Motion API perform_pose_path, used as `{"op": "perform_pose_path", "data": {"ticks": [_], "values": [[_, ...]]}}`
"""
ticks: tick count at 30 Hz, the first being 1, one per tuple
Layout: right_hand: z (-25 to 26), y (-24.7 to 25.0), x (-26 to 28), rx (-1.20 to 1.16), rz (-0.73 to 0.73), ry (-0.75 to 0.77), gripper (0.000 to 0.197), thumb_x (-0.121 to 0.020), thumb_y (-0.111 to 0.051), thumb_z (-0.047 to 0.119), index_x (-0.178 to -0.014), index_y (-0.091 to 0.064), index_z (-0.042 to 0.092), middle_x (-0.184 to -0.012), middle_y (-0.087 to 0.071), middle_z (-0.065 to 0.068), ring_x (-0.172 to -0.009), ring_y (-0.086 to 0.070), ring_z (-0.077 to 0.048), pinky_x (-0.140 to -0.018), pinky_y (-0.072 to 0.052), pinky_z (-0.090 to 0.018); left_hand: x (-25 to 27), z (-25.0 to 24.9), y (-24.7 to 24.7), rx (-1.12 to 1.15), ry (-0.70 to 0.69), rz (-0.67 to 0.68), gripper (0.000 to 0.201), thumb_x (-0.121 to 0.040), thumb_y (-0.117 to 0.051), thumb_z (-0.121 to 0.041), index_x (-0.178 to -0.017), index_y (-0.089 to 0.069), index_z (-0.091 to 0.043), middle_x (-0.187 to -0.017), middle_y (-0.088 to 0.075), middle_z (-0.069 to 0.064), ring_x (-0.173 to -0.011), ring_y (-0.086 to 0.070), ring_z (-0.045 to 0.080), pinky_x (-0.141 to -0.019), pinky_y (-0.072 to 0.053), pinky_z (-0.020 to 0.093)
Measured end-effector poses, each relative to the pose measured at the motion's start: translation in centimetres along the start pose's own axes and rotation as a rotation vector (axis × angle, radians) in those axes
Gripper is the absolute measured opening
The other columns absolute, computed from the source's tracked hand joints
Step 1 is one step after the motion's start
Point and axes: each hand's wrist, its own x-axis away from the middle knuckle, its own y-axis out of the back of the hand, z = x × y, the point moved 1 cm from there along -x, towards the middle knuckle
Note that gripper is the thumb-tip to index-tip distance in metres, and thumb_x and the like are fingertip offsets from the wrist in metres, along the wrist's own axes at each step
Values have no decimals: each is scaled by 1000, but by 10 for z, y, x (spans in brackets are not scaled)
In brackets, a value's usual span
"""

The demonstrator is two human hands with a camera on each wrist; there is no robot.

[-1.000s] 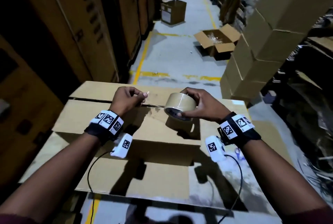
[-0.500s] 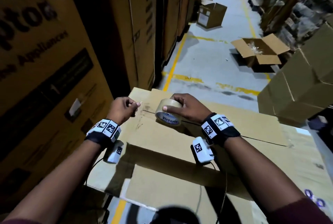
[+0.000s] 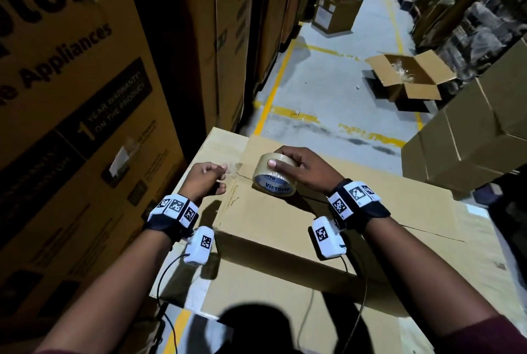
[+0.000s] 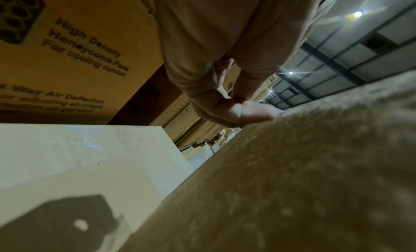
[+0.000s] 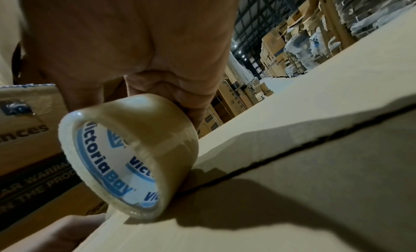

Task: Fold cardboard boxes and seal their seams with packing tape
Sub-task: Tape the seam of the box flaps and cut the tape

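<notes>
A large brown cardboard box (image 3: 285,216) lies in front of me with its top flaps closed along a dark seam (image 5: 315,145). My right hand (image 3: 299,167) grips a roll of clear packing tape (image 3: 275,175) (image 5: 135,149) that stands on edge on the seam near the box's left end. My left hand (image 3: 206,178) (image 4: 225,95) is at the box's left edge and pinches the free end of the tape (image 3: 232,168), a short clear strip stretched from the roll. Flat cardboard sheets (image 3: 299,305) lie under the box.
Tall printed appliance cartons (image 3: 71,97) form a wall close on the left. Stacked brown boxes (image 3: 470,137) stand at the right. An open carton (image 3: 407,77) and another box (image 3: 336,11) sit on the grey aisle floor (image 3: 328,102) ahead.
Both hands and the tape roll have moved left along the seam to the box's left end. The view has swung left and down with them. The grips have not changed.
</notes>
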Motion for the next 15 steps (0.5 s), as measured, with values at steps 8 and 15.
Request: {"op": "perform_pose_path", "data": {"ticks": [8, 15], "values": [[-4, -1, 0, -57, 18, -11, 18, -101, -62, 35, -90, -69, 22, -83, -67, 11, -77, -65, -7, -71, -47, -20, -2, 16, -12, -249, -59, 25, 30, -99, -61, -29, -76, -59, -10, -70, -60, 2, -66, -51, 17, -56, -42, 26], [-8, -9, 6, -103, 16, -29, 24, -102, -60, 33, -91, -67, 13, -81, -65, 10, -74, -62, -8, -68, -46, -19, -2, 30, -18, -380, -145, -155, 36, -95, -63, -44, -102, -65, -9, -98, -71, 7, -94, -66, 28, -87, -52, 41]]}}
